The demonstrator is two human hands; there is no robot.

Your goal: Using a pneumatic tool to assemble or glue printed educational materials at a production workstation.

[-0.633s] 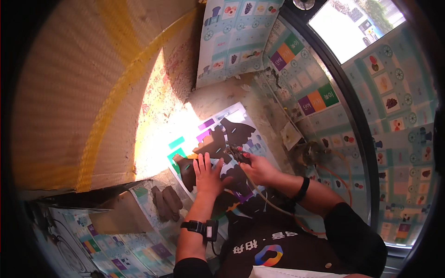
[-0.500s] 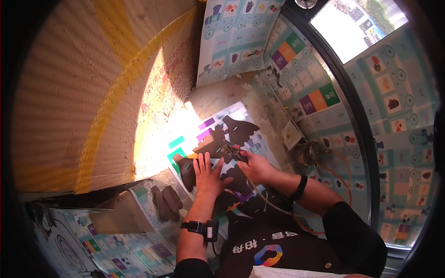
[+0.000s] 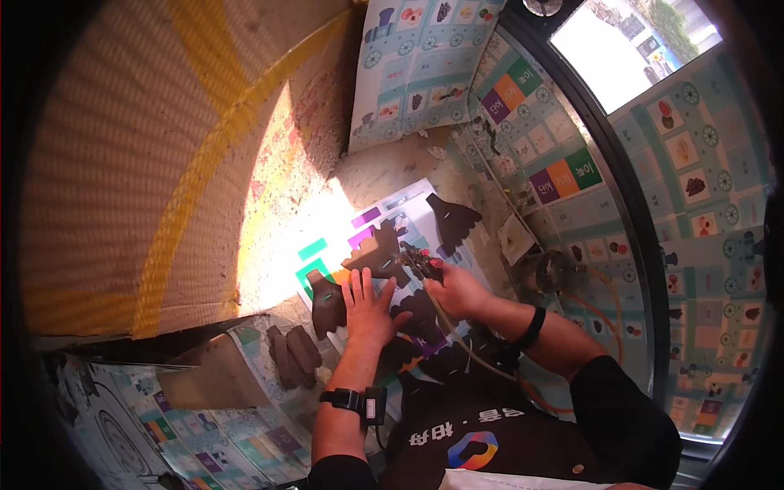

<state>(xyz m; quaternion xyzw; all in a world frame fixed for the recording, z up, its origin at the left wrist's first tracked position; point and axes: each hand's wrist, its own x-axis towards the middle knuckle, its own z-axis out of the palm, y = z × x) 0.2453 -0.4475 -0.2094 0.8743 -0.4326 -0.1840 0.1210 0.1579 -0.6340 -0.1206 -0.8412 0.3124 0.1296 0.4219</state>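
My right hand (image 3: 459,290) grips a small spray gun (image 3: 421,263) with a hose running back from it. Its nozzle points at the dark brown cut pieces on a printed sheet (image 3: 406,200). Fingers spread, my left hand (image 3: 371,310) lies over the near part of the sheet, beside a flared brown piece (image 3: 328,305) with a slit. Beyond the gun lies a jagged-edged brown piece (image 3: 377,251). A further flared piece (image 3: 453,222) rests over the sheet's far right edge. More brown pieces (image 3: 420,314) sit between my forearms, partly hidden.
On the left rises a large cardboard wall (image 3: 106,180) with yellow tape. Several folded brown strips (image 3: 294,357) lie left of my left forearm. A round container (image 3: 549,269) and orange hose (image 3: 600,306) stand on the right, near a dark frame post (image 3: 625,204). Printed sheeting covers the walls.
The far flared piece has shifted right and turned, now hanging past the sheet's edge. My right hand and the spray gun have moved slightly. The flared piece by my left hand has turned a little.
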